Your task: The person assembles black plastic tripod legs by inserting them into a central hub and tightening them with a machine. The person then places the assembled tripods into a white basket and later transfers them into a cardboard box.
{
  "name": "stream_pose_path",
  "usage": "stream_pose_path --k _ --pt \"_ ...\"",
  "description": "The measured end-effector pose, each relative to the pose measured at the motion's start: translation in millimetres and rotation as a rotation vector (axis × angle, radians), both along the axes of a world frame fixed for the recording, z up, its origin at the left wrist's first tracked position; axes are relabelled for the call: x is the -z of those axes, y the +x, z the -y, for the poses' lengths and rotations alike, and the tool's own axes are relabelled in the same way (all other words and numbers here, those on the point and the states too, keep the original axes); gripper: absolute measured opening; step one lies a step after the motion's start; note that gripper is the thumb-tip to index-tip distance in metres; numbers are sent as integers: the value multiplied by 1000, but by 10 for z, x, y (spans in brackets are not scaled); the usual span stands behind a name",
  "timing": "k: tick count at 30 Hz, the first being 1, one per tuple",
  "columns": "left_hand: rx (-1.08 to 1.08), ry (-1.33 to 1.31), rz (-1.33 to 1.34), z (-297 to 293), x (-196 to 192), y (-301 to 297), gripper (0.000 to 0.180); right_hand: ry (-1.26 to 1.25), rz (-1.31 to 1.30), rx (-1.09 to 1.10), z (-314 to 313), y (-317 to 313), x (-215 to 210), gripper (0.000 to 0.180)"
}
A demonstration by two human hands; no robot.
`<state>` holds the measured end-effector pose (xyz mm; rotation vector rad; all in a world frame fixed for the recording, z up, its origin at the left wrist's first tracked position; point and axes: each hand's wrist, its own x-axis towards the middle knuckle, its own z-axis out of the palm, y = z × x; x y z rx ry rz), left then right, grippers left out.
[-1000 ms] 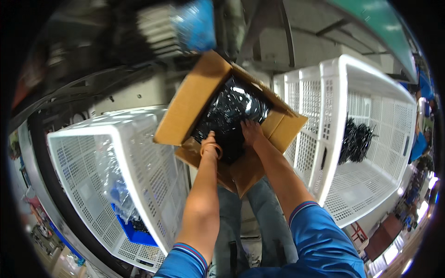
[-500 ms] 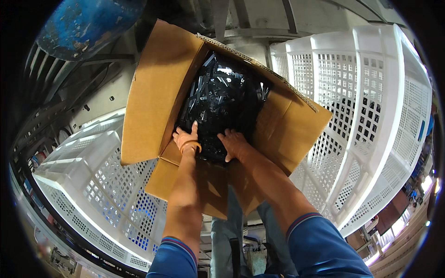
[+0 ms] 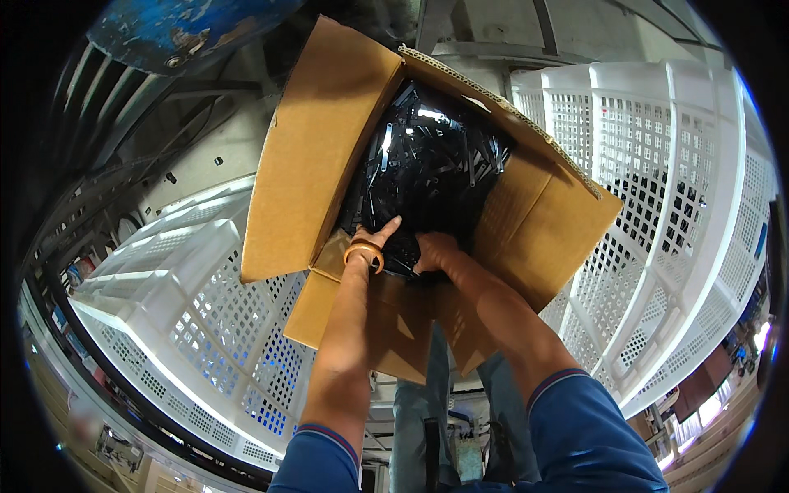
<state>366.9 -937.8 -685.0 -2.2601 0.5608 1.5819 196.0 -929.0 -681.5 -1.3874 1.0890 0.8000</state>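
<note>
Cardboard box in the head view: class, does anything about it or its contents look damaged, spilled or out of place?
Nothing stands out. The cardboard box is open with its flaps spread, undamaged, and the black plastic parts stay heaped inside it. The left hand and right hand reach into the heap. None appear spilled beside the white crates.

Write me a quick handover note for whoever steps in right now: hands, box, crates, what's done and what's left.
Left hand, with rubber bands at the wrist, reaches into the open cardboard box; fingers rest on the pile of black plastic parts.
Right hand is dug into the same pile; its grip is hidden.
White lattice crates stand at the left and right.
Done: box flaps are open.
Left: the box looks full; judging by that, little has come out.
</note>
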Motion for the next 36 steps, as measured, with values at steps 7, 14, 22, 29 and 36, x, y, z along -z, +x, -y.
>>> stream_pose_path --k 7,14,22,29,36 --pt "-222 -26 133 35 70 -84 108 38 49 125 102 -92 305 59" --pt "-359 0 -154 -258 278 87 93 -22 129 126 -105 -15 158 53" --pt "-207 94 -244 -42 271 -19 88 -25 94 287 -459 59 648 56" --pt "-536 33 -124 -37 172 -21 91 -92 163 432 -280 63 505 56" --pt "-687 -112 -104 420 -376 -85 56 -94 308 746 157 23 27 52"
